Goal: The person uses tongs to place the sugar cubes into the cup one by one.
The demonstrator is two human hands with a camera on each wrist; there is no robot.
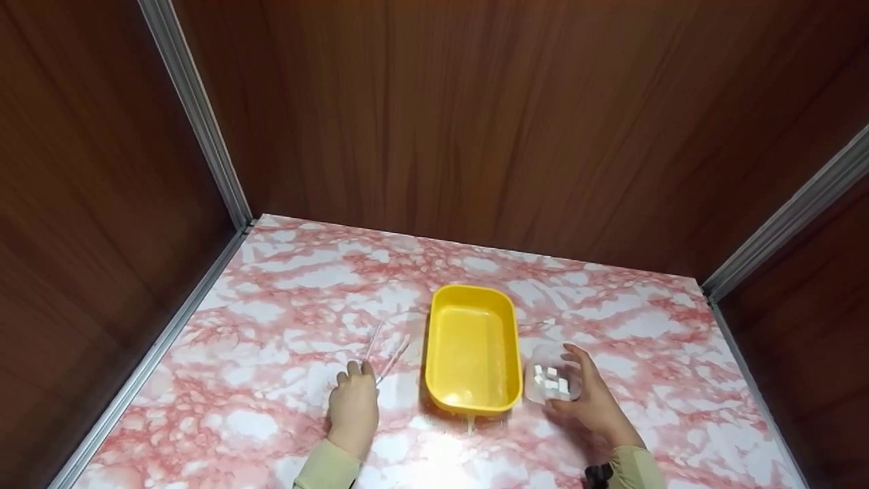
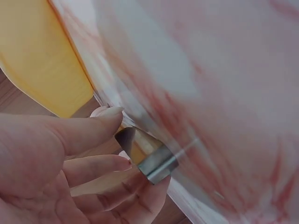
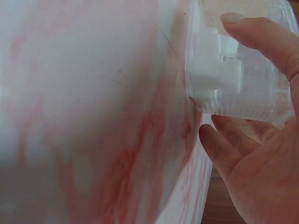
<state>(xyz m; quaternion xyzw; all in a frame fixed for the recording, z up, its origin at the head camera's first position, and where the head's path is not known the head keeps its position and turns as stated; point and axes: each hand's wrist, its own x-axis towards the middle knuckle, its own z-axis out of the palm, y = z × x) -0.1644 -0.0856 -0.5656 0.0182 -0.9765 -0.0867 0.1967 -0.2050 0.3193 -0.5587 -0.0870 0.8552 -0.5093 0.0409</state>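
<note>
My left hand [image 1: 354,409] holds metal tongs [image 1: 394,360] by their bent end, low on the table left of the yellow tub. Their two thin arms spread apart and point away from me. In the left wrist view the shiny bend of the tongs [image 2: 159,163] lies between thumb and fingers. On the tub's other side, my right hand [image 1: 597,406] grips a small clear plastic container [image 1: 545,354], thumb on the near side and fingers round the far side. Several white cubes [image 1: 563,386] lie inside it. The right wrist view shows the container's ribbed wall [image 3: 243,109] close up.
A yellow rectangular tub [image 1: 475,410] stands between the hands, its inside bare. A small, thin, pale item [image 1: 548,321] lies right of it. Red-and-white marbled covering spreads over the table [image 1: 258,367]. Brown wood-grain panels [image 1: 441,122] with metal edge strips enclose the table's back and sides.
</note>
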